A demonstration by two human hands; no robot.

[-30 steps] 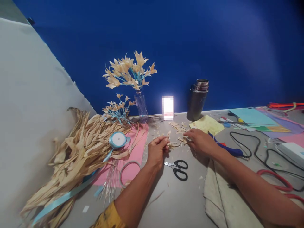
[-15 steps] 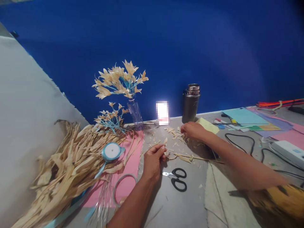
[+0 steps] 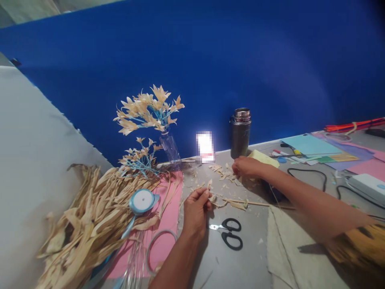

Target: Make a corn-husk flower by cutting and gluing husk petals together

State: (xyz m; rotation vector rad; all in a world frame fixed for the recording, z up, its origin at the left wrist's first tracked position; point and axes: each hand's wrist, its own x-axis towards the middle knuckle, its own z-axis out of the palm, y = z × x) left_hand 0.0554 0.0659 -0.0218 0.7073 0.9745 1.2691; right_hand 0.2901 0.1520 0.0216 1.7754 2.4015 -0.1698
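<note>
My left hand is closed, pinching a small pale piece of dried husk between thumb and fingertips. My right hand reaches past it to the husk scraps, in front of the dark flask. Its fingers are curled down and closed; whatever they hold is hidden. Black-handled scissors lie just right of my left wrist, the blade tips hidden behind it. A long thin stick lies between my hands and the cloth.
Dried husks pile up at the left, with a ribbon spool on them. Husk flowers stand in a clear bottle. A grey ring rests on pink paper. Cords and a white power strip lie right.
My right hand has shifted slightly rightward relative to the flask. My left hand keeps its pinch on the husk piece. The camera view has tilted a little, so things appear lower.
</note>
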